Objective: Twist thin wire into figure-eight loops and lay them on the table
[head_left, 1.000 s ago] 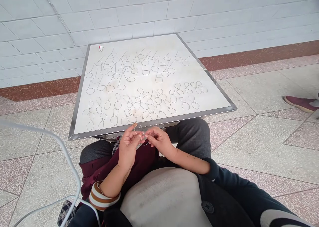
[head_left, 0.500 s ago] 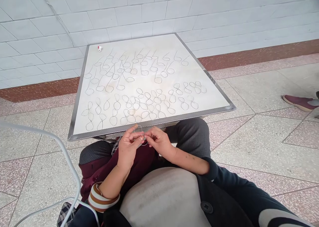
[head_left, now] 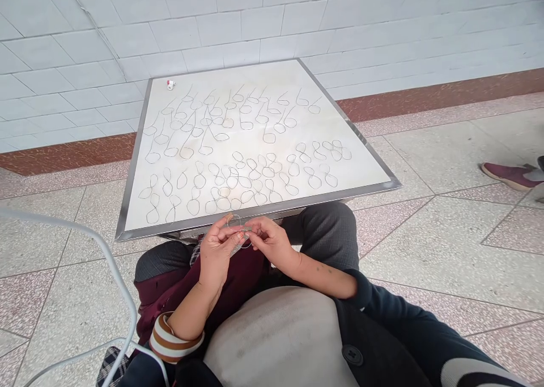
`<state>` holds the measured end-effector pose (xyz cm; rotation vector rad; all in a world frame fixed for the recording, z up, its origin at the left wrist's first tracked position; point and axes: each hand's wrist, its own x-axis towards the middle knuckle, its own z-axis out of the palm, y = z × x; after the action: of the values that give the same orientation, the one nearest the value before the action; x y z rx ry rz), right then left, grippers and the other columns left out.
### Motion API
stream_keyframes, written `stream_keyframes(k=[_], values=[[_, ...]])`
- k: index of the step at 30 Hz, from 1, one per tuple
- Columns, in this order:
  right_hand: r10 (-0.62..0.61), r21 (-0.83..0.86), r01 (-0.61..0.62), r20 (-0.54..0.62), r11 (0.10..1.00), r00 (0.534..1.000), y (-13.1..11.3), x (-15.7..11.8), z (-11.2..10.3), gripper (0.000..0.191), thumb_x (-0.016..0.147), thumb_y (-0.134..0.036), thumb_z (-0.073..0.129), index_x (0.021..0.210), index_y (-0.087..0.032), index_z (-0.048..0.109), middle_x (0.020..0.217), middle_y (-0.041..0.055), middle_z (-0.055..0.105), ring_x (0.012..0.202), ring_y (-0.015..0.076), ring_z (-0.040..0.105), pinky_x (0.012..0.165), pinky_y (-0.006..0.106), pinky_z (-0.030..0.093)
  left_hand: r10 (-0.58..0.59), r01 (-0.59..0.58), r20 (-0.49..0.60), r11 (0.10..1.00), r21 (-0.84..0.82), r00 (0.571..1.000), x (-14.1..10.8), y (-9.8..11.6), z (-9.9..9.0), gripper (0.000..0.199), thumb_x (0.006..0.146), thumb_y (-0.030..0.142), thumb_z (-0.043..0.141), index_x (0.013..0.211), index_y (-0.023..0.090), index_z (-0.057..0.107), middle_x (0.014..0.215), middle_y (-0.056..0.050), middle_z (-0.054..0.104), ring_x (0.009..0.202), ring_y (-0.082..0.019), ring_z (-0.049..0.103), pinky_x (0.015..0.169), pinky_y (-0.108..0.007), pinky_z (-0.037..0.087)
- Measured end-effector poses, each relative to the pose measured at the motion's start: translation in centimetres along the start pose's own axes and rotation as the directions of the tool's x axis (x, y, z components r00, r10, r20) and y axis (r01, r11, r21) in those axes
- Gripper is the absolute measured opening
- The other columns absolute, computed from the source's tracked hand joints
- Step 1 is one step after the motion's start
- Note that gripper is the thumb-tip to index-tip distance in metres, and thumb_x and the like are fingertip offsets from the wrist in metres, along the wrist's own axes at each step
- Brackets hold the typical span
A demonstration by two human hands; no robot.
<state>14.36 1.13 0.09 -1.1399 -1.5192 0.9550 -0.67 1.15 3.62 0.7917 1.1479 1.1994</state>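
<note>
Just off the table's near edge, my left hand (head_left: pixel 219 251) pinches a thin looped wire (head_left: pixel 234 215) between thumb and fingers. Pressed close beside it, my right hand (head_left: pixel 272 241) grips the same wire where its loops meet. One loop stands up above the fingertips and another shows below them. On the white table (head_left: pixel 357 169) lie many bent wires: figure-eight wires (head_left: pixel 313 177) in the near half, and single-loop wires with a straight tail (head_left: pixel 269 135) in the far half.
A small white and red object (head_left: pixel 170 85) sits at the table's far left corner. White tubing (head_left: pixel 123 285) curves along the left side. The tiled wall (head_left: pixel 263 18) stands behind the table. Another person's shoe (head_left: pixel 505 174) is on the floor at right.
My fingers have shifted slightly on the wire, and its upper loop has tilted a little to the left. The wires on the table lie as before.
</note>
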Motion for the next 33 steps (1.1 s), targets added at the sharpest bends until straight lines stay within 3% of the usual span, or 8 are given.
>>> stream_keyframes(k=[10, 19, 26, 33], values=[[-0.018, 0.006, 0.018, 0.044, 1.0, 0.999, -0.4, 0.1, -0.3, 0.012, 0.093, -0.029, 0.054, 0.093, -0.022, 0.064, 0.081, 0.0003, 0.054, 0.052, 0.0071, 0.056, 0.047, 0.021, 0.051, 0.019, -0.019, 0.007, 1.0, 0.014, 1.0, 0.1, -0.4, -0.2, 0.054, 0.068, 0.024, 0.079, 0.119, 0.021, 0.062, 0.081, 0.0, 0.072, 0.07, -0.011, 0.065, 0.073, -0.027, 0.053], [-0.021, -0.049, 0.024, 0.064, 0.999, 0.998, -0.5, -0.1, -0.1, 0.014, 0.094, -0.03, 0.051, 0.092, -0.022, 0.062, 0.082, 0.0013, 0.055, 0.055, 0.0091, 0.057, 0.051, 0.024, 0.053, 0.014, -0.012, -0.035, 0.998, 0.067, 0.999, -0.4, -0.3, 0.1, 0.056, 0.071, 0.029, 0.076, 0.123, 0.019, 0.059, 0.085, -0.004, 0.073, 0.082, -0.017, 0.067, 0.068, -0.027, 0.054], [-0.185, -0.19, 0.202, 0.105, 0.961, 0.977, -0.8, 0.2, -0.4, 0.015, 0.095, -0.022, 0.05, 0.1, -0.023, 0.065, 0.078, 0.0029, 0.064, 0.074, 0.0155, 0.061, 0.069, 0.029, 0.053, 0.035, -0.036, 0.005, 0.997, 0.062, 0.999, -0.5, 0.3, 0.0, 0.061, 0.074, 0.027, 0.074, 0.131, 0.018, 0.052, 0.077, 0.0, 0.071, 0.067, -0.012, 0.064, 0.067, -0.027, 0.053], [-0.348, -0.344, 0.398, 0.2, 0.85, 0.916, -0.1, 0.2, -0.8, 0.024, 0.096, -0.02, 0.044, 0.11, -0.022, 0.064, 0.088, 0.0062, 0.066, 0.079, 0.0156, 0.062, 0.071, 0.027, 0.052, 0.021, -0.021, 0.017, 0.999, 0.047, 1.0, -0.3, 0.7, -0.2, 0.06, 0.072, 0.023, 0.075, 0.128, 0.017, 0.054, 0.067, 0.004, 0.066, 0.058, -0.01, 0.059, 0.065, -0.025, 0.051]])
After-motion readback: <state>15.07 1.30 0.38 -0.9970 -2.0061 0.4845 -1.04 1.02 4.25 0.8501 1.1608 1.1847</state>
